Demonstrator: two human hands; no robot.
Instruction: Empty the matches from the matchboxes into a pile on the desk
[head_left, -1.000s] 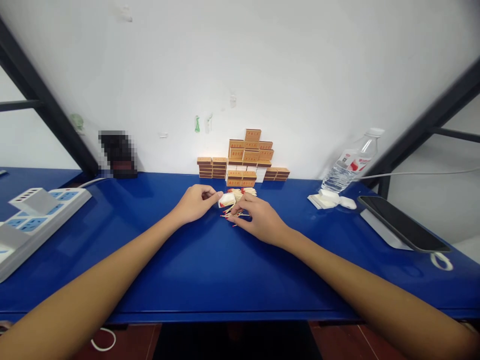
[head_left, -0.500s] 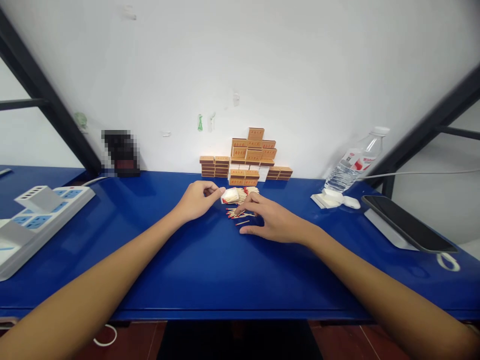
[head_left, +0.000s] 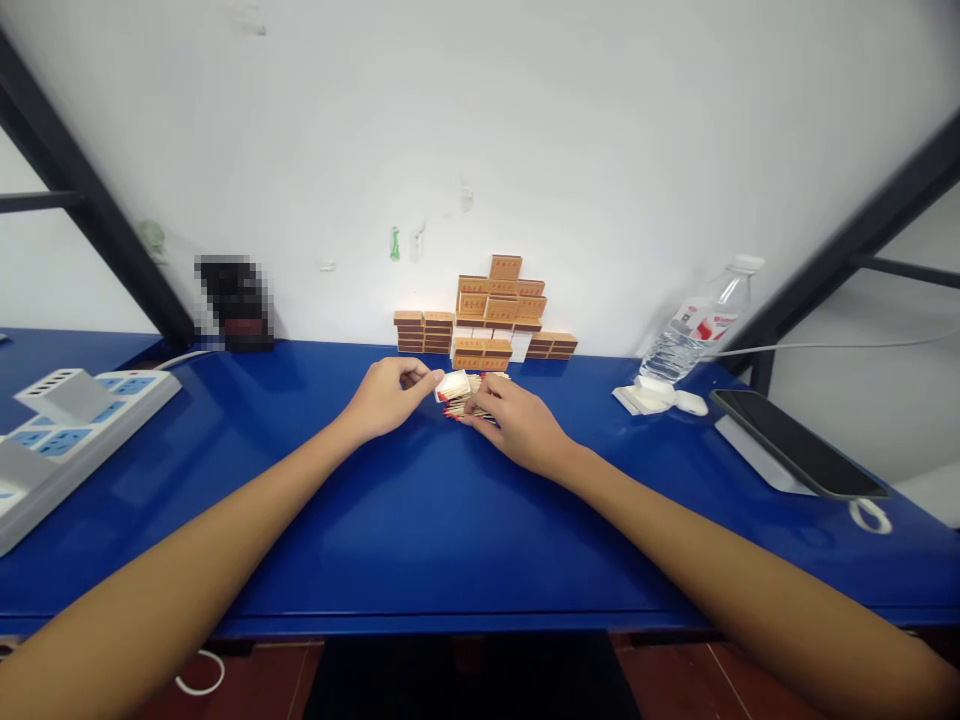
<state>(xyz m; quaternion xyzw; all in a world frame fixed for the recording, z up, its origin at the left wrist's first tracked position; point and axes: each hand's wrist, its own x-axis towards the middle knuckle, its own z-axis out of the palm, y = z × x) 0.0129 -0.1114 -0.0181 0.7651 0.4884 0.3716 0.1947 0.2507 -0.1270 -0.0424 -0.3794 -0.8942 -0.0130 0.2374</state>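
Observation:
My left hand [head_left: 388, 395] pinches a small white matchbox tray [head_left: 453, 384] between thumb and fingers, just above the blue table [head_left: 420, 520]. My right hand [head_left: 517, 425] rests beside it with fingers curled, fingertips closed on red-tipped matches [head_left: 466, 408] from a loose pile lying under the hand. Behind both hands, orange matchboxes [head_left: 499, 310] stand stacked against the white wall.
A white power strip [head_left: 56, 425] lies at the far left. A water bottle [head_left: 694, 330], white earbud cases [head_left: 660, 398] and a black phone on a stand [head_left: 795, 445] sit at the right. A dark blurred object [head_left: 232, 305] stands by the wall.
My right hand drew back from the table to the match pile and closed its fingers on matches. The left hand kept the white tray in nearly the same spot.

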